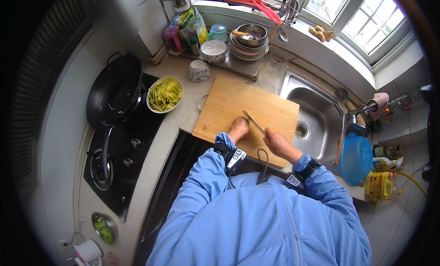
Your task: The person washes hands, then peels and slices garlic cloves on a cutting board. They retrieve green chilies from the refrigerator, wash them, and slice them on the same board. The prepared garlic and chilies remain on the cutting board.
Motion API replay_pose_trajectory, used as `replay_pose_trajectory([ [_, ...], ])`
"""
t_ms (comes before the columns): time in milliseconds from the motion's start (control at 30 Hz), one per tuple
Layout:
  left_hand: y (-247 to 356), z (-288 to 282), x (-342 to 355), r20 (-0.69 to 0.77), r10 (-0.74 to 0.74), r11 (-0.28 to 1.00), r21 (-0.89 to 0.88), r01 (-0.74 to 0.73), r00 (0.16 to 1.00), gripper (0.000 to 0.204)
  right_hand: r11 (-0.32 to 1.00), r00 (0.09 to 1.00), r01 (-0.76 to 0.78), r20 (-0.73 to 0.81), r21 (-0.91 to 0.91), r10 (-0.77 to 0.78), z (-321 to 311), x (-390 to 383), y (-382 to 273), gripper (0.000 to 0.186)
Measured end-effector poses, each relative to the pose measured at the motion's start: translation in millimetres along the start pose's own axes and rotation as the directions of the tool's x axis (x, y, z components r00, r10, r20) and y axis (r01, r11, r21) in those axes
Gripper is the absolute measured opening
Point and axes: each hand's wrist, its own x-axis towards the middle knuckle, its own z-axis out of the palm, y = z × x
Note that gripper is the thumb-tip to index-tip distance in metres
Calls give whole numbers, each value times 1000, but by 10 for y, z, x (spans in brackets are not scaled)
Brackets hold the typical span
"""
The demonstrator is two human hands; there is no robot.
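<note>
A wooden cutting board (238, 101) lies on the counter in front of me. My left hand (238, 128) rests closed on its near edge, pressing down on something small that I cannot make out. My right hand (277, 142) grips the handle of a knife (253, 122) whose blade points up and left, its tip beside my left hand. Both wrists wear black bands.
A bowl of yellow-green vegetable strips (165, 95) sits left of the board, next to a black wok (114, 91) on the gas stove (119, 160). A steel sink (316, 119) lies right, with a blue basin (355, 158). Stacked dishes (247, 41) and a patterned cup (199, 70) stand behind.
</note>
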Motion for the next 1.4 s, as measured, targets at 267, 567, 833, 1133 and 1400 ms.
replay_pose_trajectory([
  [267, -40, 50, 157, 53, -52, 995, 91, 47, 997, 35, 997, 999, 25, 33, -78, -22, -29, 6, 31, 18],
  [567, -31, 100, 131, 23, -75, 995, 62, 73, 997, 42, 999, 999, 5, 46, -45, -2, 124, 96, 115, 16],
  [833, -86, 128, 165, -49, 139, 983, 127, -132, 989, 27, 1000, 997, -8, 77, -26, 10, 66, 103, 72, 14],
  [1133, 65, 30, 15, -23, -41, 997, 68, 42, 999, 41, 993, 986, -116, 126, 32, 111, -60, 72, -12, 12],
  [1400, -153, 215, 146, -37, 114, 984, -131, -118, 993, 32, 999, 997, -36, 71, -7, 36, 107, 99, 141, 12],
])
